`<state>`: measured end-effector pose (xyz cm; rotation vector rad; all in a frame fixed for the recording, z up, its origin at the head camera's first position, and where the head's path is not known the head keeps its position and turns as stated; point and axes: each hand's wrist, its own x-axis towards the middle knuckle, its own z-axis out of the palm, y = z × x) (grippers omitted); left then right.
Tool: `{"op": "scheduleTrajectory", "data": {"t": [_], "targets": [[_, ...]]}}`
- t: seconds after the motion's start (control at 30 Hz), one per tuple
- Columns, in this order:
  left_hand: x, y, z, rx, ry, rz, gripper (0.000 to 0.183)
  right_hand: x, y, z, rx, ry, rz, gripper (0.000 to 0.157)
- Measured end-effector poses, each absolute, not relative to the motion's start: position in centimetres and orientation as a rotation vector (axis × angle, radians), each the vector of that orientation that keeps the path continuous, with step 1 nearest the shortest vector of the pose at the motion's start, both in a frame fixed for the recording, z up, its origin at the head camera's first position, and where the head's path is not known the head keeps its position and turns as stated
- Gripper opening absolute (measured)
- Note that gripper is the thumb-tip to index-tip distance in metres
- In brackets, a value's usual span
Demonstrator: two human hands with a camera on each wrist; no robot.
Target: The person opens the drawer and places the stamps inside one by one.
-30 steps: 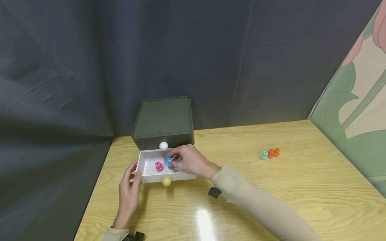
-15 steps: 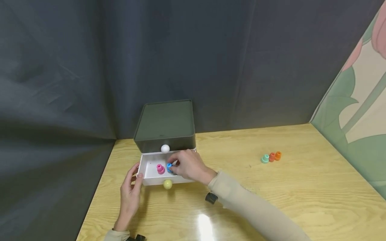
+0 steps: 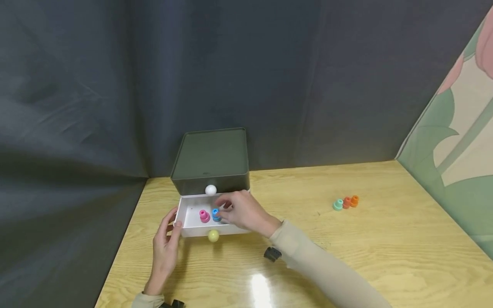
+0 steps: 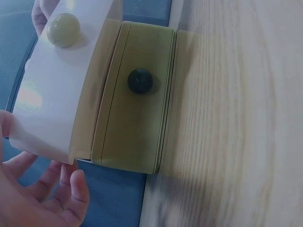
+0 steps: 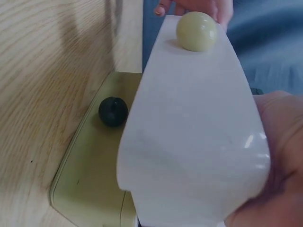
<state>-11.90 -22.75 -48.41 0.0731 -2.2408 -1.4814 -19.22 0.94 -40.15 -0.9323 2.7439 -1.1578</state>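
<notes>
My left hand (image 3: 164, 252) grips the left front corner of a white drawer (image 3: 188, 231), thumb at the front and fingers along the side. The drawer is pulled out of a small chest (image 3: 212, 156) and has a pale yellow round knob (image 3: 213, 235). Inside it a pink peg (image 3: 204, 216) and a blue peg (image 3: 216, 215) stand upright side by side. My right hand (image 3: 242, 209) is over the drawer's right part, thumb and forefinger parted right beside the blue peg. In the right wrist view the drawer front hides the fingertips.
Teal (image 3: 338, 205), red (image 3: 346, 202) and orange (image 3: 354, 201) pegs stand in a row on the wooden table (image 3: 308, 184) to the right. Below the white drawer is a closed olive-yellow drawer (image 4: 137, 123) with a dark knob (image 4: 140, 81). A dark curtain (image 3: 269, 85) hangs behind.
My right hand lowered the blue peg beside the pink one, then its forefinger lifted off it. My left hand keeps its hold on the drawer.
</notes>
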Motion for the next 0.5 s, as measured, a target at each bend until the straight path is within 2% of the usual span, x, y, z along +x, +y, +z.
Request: {"op": "scheduleTrajectory", "data": {"t": [0.5], "targets": [[-11.9, -22.6, -48.5, 0.062, -2.23, -1.477, 0.04, -17.8, 5.0, -39.7, -0.93, 2.78, -1.491, 0.018]]}}
